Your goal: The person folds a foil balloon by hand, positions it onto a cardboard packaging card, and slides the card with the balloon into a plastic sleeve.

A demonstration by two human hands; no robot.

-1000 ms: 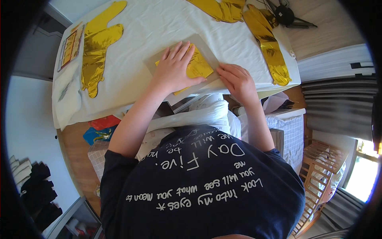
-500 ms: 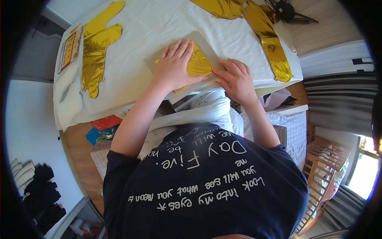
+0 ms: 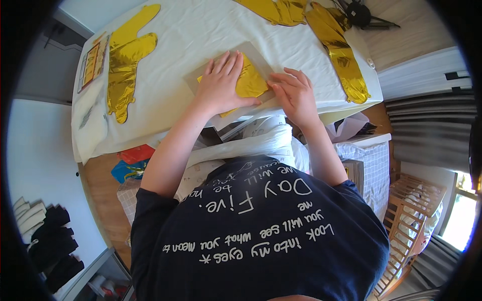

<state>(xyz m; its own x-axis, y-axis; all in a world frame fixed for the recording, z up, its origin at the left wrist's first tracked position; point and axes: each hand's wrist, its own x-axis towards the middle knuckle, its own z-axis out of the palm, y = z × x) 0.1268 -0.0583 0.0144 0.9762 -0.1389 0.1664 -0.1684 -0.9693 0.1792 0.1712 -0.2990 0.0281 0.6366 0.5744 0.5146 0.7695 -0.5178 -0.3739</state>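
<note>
A folded piece of shiny gold foil [image 3: 252, 83] lies against a greyish sheet or sleeve [image 3: 257, 52] on the white-covered table; whether it is inside or on top, I cannot tell. My left hand [image 3: 221, 85] rests flat over the foil, fingers spread and thumb stretched to the right, hiding much of it. At the right edge of the sheet, my right hand [image 3: 296, 95] has its thumb and index finger drawn together by the foil's corner, other fingers lifted. What sits between those fingertips is too small to make out.
Flat gold foil balloons [image 3: 123, 75] lie at the table's left; another [image 3: 336, 55] lies at the right and one [image 3: 276, 10] at the far edge. A picture card [image 3: 93, 62] and a clear plastic bag [image 3: 90, 118] are far left. A black device [image 3: 359, 15] stands at far right.
My right hand has shifted slightly, its fingers lifting and spreading a little while the fingertips stay by the foil's corner. My left hand keeps its place. The view has moved slightly.
</note>
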